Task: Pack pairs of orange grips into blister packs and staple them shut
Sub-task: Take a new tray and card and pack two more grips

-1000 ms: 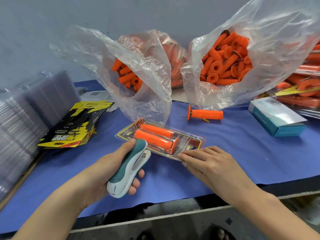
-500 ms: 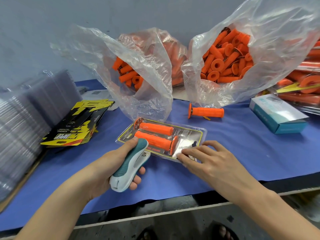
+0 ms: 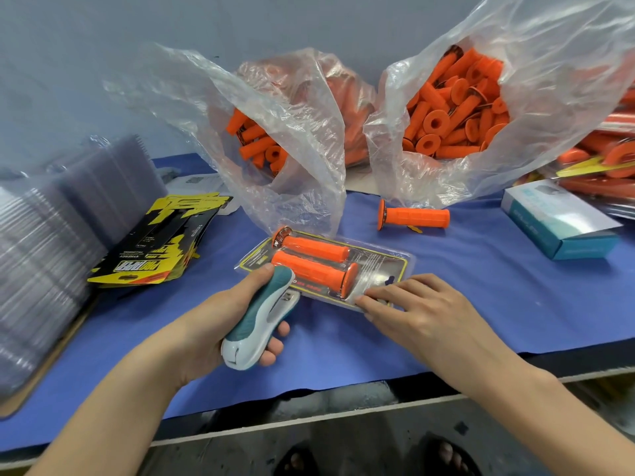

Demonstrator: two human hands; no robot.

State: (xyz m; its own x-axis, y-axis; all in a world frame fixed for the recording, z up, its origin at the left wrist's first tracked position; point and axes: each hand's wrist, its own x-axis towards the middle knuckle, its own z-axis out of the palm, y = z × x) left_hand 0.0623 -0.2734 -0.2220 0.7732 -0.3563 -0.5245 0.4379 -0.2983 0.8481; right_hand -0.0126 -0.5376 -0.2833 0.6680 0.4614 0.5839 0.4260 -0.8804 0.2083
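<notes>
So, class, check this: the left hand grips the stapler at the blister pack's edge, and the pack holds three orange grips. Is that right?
No. The head view shows two orange grips in the blister pack, not three. The left hand does grip the stapler at the pack's edge.

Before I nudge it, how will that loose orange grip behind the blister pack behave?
The loose grip is cylindrical, so it would probably roll, though its wider flange end likely curves it round. It looks rubbery and ribbed, so probably not slippery.
</notes>
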